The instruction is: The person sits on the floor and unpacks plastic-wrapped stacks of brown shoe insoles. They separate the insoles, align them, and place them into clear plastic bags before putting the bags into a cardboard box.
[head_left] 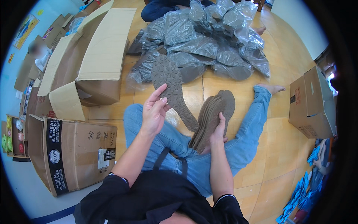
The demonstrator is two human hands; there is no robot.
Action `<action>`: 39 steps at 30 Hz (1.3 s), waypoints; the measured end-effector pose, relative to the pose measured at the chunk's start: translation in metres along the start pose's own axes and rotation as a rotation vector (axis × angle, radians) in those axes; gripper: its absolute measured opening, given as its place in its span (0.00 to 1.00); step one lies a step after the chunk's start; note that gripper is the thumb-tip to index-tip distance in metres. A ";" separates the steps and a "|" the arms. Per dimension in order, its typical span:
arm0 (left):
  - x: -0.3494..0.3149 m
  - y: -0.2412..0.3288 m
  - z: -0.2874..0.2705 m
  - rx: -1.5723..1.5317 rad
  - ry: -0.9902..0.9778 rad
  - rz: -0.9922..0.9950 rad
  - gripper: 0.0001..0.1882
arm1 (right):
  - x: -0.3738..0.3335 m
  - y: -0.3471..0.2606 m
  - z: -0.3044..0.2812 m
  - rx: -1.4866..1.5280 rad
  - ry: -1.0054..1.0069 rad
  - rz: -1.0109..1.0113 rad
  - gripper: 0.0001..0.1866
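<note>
A single brown shoe sole (pixel 173 91) with a raised flower-like tread is pinched at its edge by my left hand (pixel 154 114), its tread side up. To the right, my right hand (pixel 217 132) grips a stack of brown shoe soles (pixel 212 115), thumb on the near side; the fingers beneath are mostly hidden. The stack leans over my lap, its soles fanned slightly apart. The single sole's lower tip comes close to the stack; whether they touch I cannot tell.
Beyond my legs lies a heap of soles in clear plastic bags (pixel 209 44). An open long cardboard box (pixel 100 44) and another open carton (pixel 85 149) stand at left, a carton (pixel 312 104) at right. Blue pieces (pixel 298 194) lie lower right. Another person's leg (pixel 156 10) shows at the top.
</note>
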State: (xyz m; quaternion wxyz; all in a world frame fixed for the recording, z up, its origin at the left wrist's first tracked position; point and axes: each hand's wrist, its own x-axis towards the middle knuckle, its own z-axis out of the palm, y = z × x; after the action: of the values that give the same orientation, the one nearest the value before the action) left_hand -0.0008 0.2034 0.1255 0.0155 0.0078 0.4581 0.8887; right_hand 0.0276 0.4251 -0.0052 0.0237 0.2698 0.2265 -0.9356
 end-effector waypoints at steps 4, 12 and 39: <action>-0.004 0.011 0.014 0.040 -0.029 0.030 0.27 | -0.003 0.005 0.001 -0.107 0.062 0.039 0.28; -0.011 0.023 0.028 0.115 -0.058 0.064 0.37 | 0.018 0.016 -0.025 -0.272 0.186 0.261 0.29; -0.009 0.028 0.016 0.185 0.014 0.207 0.35 | 0.028 0.025 -0.037 -0.325 0.174 0.187 0.30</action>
State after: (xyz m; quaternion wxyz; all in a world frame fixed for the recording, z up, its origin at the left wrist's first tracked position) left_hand 0.0083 0.2000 0.1582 -0.0801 0.0501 0.5349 0.8396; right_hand 0.0264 0.4213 -0.0573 0.1340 0.3622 0.3495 -0.8537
